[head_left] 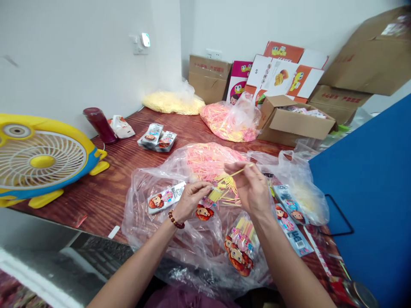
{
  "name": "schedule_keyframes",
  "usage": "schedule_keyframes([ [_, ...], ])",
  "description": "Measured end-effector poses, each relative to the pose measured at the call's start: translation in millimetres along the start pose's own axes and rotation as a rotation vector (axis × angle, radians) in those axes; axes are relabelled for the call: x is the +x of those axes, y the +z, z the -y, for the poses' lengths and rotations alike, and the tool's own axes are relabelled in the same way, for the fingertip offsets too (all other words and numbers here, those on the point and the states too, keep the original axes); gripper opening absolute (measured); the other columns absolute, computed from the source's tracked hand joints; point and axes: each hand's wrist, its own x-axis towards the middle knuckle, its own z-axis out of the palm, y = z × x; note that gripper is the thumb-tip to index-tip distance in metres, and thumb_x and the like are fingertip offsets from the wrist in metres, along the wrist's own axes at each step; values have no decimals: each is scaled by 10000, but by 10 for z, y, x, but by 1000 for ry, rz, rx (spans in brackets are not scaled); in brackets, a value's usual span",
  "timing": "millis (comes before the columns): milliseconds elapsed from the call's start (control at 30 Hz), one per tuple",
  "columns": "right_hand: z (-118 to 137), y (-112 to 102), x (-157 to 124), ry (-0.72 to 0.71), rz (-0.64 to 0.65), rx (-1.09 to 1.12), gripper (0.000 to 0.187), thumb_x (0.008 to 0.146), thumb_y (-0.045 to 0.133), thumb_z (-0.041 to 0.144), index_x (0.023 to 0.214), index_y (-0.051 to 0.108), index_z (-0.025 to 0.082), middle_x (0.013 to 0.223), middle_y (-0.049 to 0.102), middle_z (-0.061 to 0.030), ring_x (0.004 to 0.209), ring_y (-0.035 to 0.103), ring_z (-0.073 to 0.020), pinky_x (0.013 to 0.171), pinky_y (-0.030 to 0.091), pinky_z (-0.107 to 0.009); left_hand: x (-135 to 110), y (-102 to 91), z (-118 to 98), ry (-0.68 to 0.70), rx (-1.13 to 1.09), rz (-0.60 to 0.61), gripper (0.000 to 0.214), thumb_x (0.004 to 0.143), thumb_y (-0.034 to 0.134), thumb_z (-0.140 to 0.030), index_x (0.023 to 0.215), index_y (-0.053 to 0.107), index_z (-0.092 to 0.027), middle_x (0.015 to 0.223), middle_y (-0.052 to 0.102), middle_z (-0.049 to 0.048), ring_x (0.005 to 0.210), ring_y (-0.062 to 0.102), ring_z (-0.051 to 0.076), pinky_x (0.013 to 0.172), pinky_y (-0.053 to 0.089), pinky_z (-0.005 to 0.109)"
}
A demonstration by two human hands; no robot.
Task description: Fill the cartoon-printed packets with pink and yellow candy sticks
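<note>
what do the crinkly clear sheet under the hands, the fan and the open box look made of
Sheet: likely thin, glossy plastic film; it's see-through with creased highlights.
Fan: probably hard moulded plastic, with a smooth yellow and blue shell.
Open box: apparently cardboard, matte brown with folded flaps.

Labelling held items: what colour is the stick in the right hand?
Yellow; the stick in the right hand shows best in the head view.

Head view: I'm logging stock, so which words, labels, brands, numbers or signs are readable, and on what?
"FREE", apparently: lower stacked box at right; characters before it blurred.
Packets: lettering too small to read surely.
Other boxes: printing too small or blurred.
</note>
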Motion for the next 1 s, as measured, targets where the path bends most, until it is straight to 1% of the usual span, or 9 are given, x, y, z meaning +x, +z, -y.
schedule_keyframes([
  [100,49,-62,-70,-31,-29,-26,129,875,637,359,867,677,237,625,463,42,591,489,-107,624,465,-256,-12,-40,-37,49,-23,-48,219,809,689,-368,812,741,-156,763,660,29,716,556,145,704,452,260],
  [200,-27,-126,-204,88,32,-244,189,890,619,403,919,649,218,608,379,62,501,333,-79,467,320,-211,1,-37,-65,67,-8,-34,215,804,697,-356,810,753,-149,775,677,39,729,574,153,720,463,265],
  [367,-173,-150,-304,156,110,-472,264,803,709,386,999,626,230,597,392,80,512,368,-91,477,316,-210,33,4,-60,92,-50,-2,189,834,675,-326,828,761,-158,807,692,34,743,583,142,726,463,250],
  [467,-175,-132,-305,99,136,-564,171,850,646,376,895,647,211,642,507,47,563,436,-105,528,353,-221,32,15,-31,100,-59,-42,180,838,673,-323,846,767,-169,832,704,35,767,599,150,739,472,255],
  [600,-141,-131,-296,44,249,-711,189,872,619,350,792,672,187,653,569,23,593,469,-114,569,364,-234,20,39,15,124,5,-78,181,835,674,-308,894,780,-174,925,724,55,863,626,180,812,478,282],
  [700,-122,-142,-248,52,220,-719,208,854,630,337,723,657,177,621,562,29,567,460,-107,559,357,-234,24,73,48,108,3,-115,185,824,682,-318,881,780,-172,929,719,54,853,622,179,791,480,280],
  [800,-108,-150,-183,108,286,-662,194,833,639,330,722,670,174,658,599,15,604,497,-116,594,388,-239,41,100,52,59,-16,-154,199,806,696,-341,817,772,-158,855,708,43,779,604,162,750,475,273],
  [900,-108,-178,-127,139,182,-577,207,784,673,329,653,648,171,616,568,25,578,470,-105,583,380,-237,54,95,4,-27,-136,-155,238,768,729,-375,846,770,-153,843,708,41,762,604,154,755,482,280],
  [1000,-136,-224,-115,202,81,-498,216,742,701,341,626,634,172,509,458,61,487,357,-79,512,312,-229,48,67,-69,-197,-204,1,291,708,785,-374,882,763,-141,849,710,45,766,614,144,748,478,262],
])
